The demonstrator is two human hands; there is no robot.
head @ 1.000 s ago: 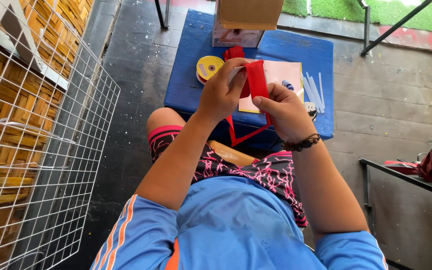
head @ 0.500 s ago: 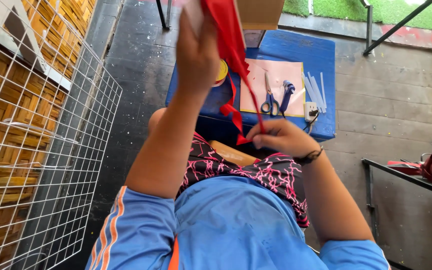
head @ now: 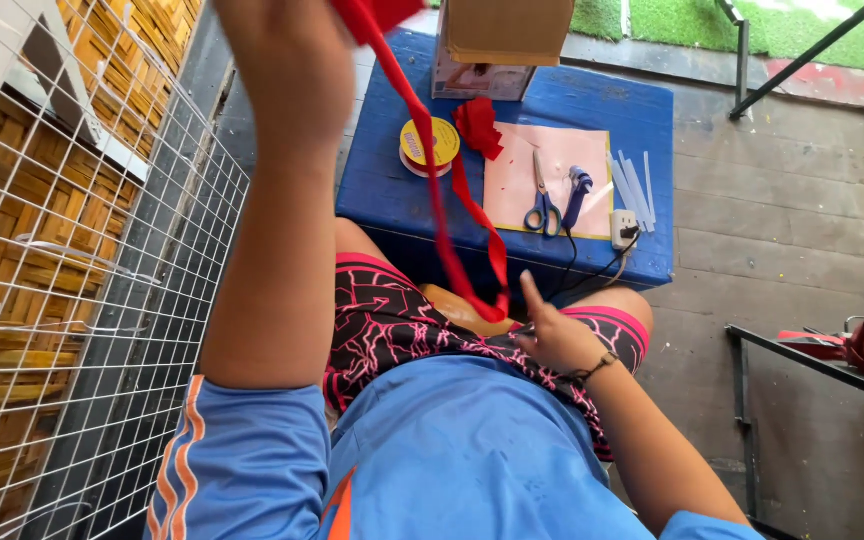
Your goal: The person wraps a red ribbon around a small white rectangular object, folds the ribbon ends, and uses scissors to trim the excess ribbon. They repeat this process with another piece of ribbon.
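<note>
My left hand (head: pixel 292 60) is raised high toward the camera and grips the upper end of a red ribbon (head: pixel 432 170). The ribbon hangs down in a long strip to my lap, loops there, and runs back up to a red ribbon bow (head: pixel 477 125) lying on the blue table (head: pixel 382 195). My right hand (head: pixel 552 335) is low over my thigh, pinching the ribbon at the bottom of its loop. I sit behind the table in a blue shirt and patterned shorts.
On the table lie a pink sheet (head: pixel 562 165), blue-handled scissors (head: pixel 542 205), a blue glue gun (head: pixel 579 190) with a cord, glue sticks (head: pixel 637 185), a yellow ribbon spool (head: pixel 429 145) and a cardboard box (head: pixel 507 35). A white wire grid (head: pixel 72 300) stands at left. A dark frame (head: pixel 802 365) at right.
My left hand has risen from in front of my chest to high near the camera, drawing the ribbon out long. My right hand has dropped to my lap with the ribbon's lower part.
</note>
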